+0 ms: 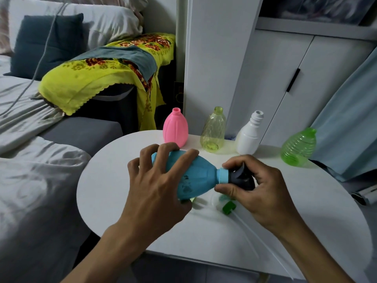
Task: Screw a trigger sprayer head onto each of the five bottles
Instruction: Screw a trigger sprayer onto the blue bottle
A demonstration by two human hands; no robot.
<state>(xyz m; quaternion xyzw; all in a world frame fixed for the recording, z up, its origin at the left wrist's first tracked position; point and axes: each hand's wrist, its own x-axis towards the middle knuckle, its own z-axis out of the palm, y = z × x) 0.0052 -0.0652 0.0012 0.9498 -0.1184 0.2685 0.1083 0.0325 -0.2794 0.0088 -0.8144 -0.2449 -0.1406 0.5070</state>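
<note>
My left hand (157, 186) grips a blue bottle (195, 176) held on its side above the round white table (114, 190), neck pointing right. My right hand (257, 188) is closed around a dark sprayer head (240, 177) with a light blue collar (222, 176) sitting on the bottle's neck. Along the table's far edge stand four uncapped bottles: pink (175, 128), clear yellow-green (213, 130), white (250, 134) and ribbed green (298, 148). Under my hands lie more sprayer parts, with a green piece (228, 207) and clear dip tubes (255, 229) showing.
A bed with grey sheets (30, 180) is on the left. A yellow floral cloth (98, 78) covers furniture behind the table. White cupboards (285, 78) stand at the back right, and a pale blue curtain (350, 119) hangs at the right.
</note>
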